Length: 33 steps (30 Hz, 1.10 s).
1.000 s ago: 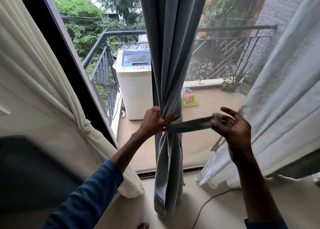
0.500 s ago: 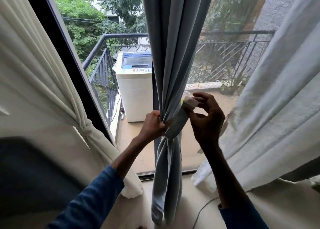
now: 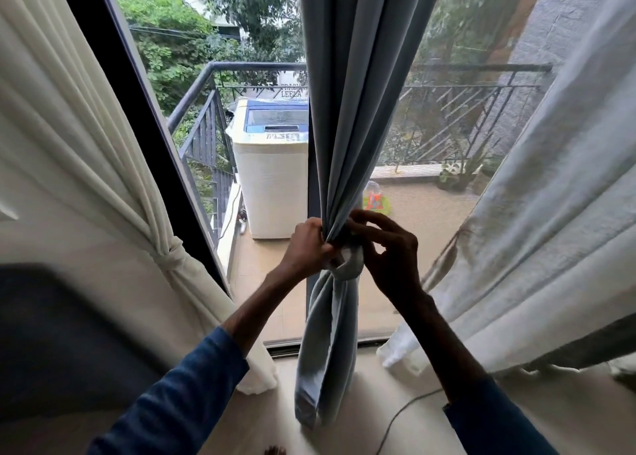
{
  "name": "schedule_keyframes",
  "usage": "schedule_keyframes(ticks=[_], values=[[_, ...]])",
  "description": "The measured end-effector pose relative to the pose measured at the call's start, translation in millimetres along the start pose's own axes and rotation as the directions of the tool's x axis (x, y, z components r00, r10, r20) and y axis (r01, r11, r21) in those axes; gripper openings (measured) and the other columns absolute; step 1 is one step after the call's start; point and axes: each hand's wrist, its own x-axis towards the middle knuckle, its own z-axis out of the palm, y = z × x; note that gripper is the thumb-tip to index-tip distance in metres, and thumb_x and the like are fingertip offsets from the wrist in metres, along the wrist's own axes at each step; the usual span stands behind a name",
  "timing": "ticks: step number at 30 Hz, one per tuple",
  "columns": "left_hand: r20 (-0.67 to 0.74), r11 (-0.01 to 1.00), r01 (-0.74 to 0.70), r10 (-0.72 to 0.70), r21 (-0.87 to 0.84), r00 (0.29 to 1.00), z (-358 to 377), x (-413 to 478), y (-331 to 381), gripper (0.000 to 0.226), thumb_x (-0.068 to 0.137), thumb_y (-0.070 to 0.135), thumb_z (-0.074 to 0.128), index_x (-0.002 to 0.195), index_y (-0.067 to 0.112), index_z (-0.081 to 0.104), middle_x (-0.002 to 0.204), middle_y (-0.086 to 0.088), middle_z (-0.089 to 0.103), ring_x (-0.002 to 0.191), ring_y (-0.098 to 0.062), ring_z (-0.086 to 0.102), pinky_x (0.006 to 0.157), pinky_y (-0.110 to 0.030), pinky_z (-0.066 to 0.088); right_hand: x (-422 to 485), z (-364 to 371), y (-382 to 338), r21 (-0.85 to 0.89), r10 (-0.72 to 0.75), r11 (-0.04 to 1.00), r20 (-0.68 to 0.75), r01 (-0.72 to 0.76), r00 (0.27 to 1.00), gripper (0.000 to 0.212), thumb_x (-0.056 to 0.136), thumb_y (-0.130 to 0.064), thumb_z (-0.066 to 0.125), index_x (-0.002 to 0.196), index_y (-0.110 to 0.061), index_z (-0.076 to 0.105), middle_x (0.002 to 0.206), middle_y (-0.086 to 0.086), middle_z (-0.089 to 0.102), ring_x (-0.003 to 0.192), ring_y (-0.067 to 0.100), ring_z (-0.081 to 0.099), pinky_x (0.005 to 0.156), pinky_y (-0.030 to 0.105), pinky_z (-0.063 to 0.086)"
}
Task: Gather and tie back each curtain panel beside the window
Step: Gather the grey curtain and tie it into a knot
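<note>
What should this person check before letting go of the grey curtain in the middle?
1. Grey curtain gathered into one bunch: ok.
2. Left hand grips the bunch at tie height: ok.
3. Tie wrapped round the bunch: ok.
4. Knot finished and tight: cannot tell; the right hand pinches the tie and covers it.
5. Cream curtain beside the frame tied back: ok, its knot shows.
6. White curtain tied back: not ok, no tie shows on it and it hangs spread out.
</note>
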Motion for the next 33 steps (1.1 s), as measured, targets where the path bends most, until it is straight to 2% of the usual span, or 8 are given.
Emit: schedule_keyframes(ticks=[11, 15, 19, 24, 26, 28, 30, 33], values=[[0.057, 0.997, -0.027, 0.032, -0.078, 0.998, -9.7, -4.0, 2.1, 0.031, 0.08, 0.03, 0.06, 0.072, 0.001, 0.068, 0.066, -0.015, 0.07, 0.062, -0.028, 0.07, 0.051, -0.045, 0.056, -4.2, -10.3, 2.9, -0.224, -0.067, 0.964, 0.326, 0.145, 0.943, 0.051, 0.086, -0.02, 0.05, 0.134, -0.02, 0.067, 0.129, -0.006, 0.07, 0.102, 0.023, 0.067, 0.073, 0.038, 0.061], [0.112, 0.994, -0.014, 0.027, -0.113, 0.993, -15.6, -5.7, 3.0, 0.029, 0.081, 0.024, 0.063, 0.074, -0.003, 0.068, 0.066, -0.019, 0.069, 0.061, -0.035, 0.069, 0.05, -0.049, 0.057, 5.9, -18.5, -7.4, -0.373, -0.075, 0.892, 0.432, 0.253, 0.899, 0.053, 0.08, -0.012, 0.06, 0.128, -0.033, 0.067, 0.098, -0.01, 0.071, 0.081, 0.028, 0.065, 0.053, 0.036, 0.055], [0.164, 0.994, -0.06, 0.075, -0.097, 0.984, -12.1, -7.7, 6.4, 0.032, 0.076, 0.027, 0.056, 0.073, -0.004, 0.065, 0.067, -0.019, 0.069, 0.063, -0.034, 0.069, 0.053, -0.048, 0.056, 31.3, -24.3, -22.0, -0.568, 0.352, 0.775, 0.752, 0.277, 0.557, 0.034, 0.095, -0.013, 0.055, 0.127, -0.021, 0.062, 0.107, 0.011, 0.067, 0.098, 0.038, 0.064, 0.071, 0.038, 0.044], [0.172, 0.989, -0.142, 0.147, -0.043, 0.974, 0.2, -20.9, 16.0, 0.024, 0.07, 0.021, 0.049, 0.073, 0.0, 0.058, 0.059, -0.006, 0.062, 0.056, -0.028, 0.063, 0.049, -0.035, 0.054, 56.3, -21.6, -24.1, -0.374, 0.503, 0.841, 0.808, -0.391, 0.307, 0.024, 0.076, -0.037, 0.063, 0.085, -0.017, 0.072, 0.077, 0.007, 0.072, 0.059, 0.03, 0.065, 0.054, 0.041, 0.057], [0.132, 0.992, -0.121, 0.124, -0.03, 0.984, 2.4, -19.0, 10.6, 0.03, 0.069, 0.026, 0.048, 0.074, -0.002, 0.057, 0.063, -0.012, 0.063, 0.059, -0.033, 0.064, 0.05, -0.042, 0.054, 57.8, -22.7, -26.3, -0.474, 0.523, 0.852, 0.792, -0.223, 0.314, 0.015, 0.087, -0.034, 0.063, 0.082, -0.02, 0.066, 0.069, -0.002, 0.067, 0.065, 0.028, 0.067, 0.064, 0.042, 0.058], [0.092, 0.996, -0.082, 0.084, -0.023, 0.992, -1.8, -12.9, 3.8, 0.043, 0.068, 0.038, 0.048, 0.076, -0.003, 0.06, 0.07, -0.02, 0.065, 0.066, -0.039, 0.066, 0.051, -0.046, 0.055, 49.6, -23.9, -28.2, -0.55, 0.447, 0.833, 0.733, 0.06, 0.512, 0.008, 0.093, -0.026, 0.062, 0.094, -0.025, 0.069, 0.08, 0.002, 0.07, 0.079, 0.033, 0.071, 0.072, 0.039, 0.056], [0.08, 0.998, -0.057, 0.058, -0.018, 0.995, -8.6, -6.9, -1.5, 0.052, 0.069, 0.044, 0.05, 0.079, -0.005, 0.063, 0.074, -0.022, 0.068, 0.069, -0.039, 0.068, 0.052, -0.048, 0.055, 41.4, -26.8, -27.4, -0.504, 0.288, 0.86, 0.603, 0.076, 0.744, 0.013, 0.086, -0.028, 0.072, 0.099, -0.031, 0.077, 0.082, 0.005, 0.074, 0.078, 0.033, 0.071, 0.069, 0.038, 0.055], [0.087, 0.999, -0.045, 0.047, -0.022, 0.995, -11.2, -3.1, -4.8, 0.05, 0.072, 0.045, 0.055, 0.078, -0.003, 0.066, 0.072, -0.02, 0.069, 0.065, -0.035, 0.069, 0.051, -0.049, 0.055, 36.5, -28.2, -25.0, -0.464, 0.185, 0.877, 0.565, 0.124, 0.804, 0.017, 0.087, -0.033, 0.069, 0.102, -0.034, 0.077, 0.087, 0.002, 0.077, 0.08, 0.031, 0.071, 0.066, 0.039, 0.054]])
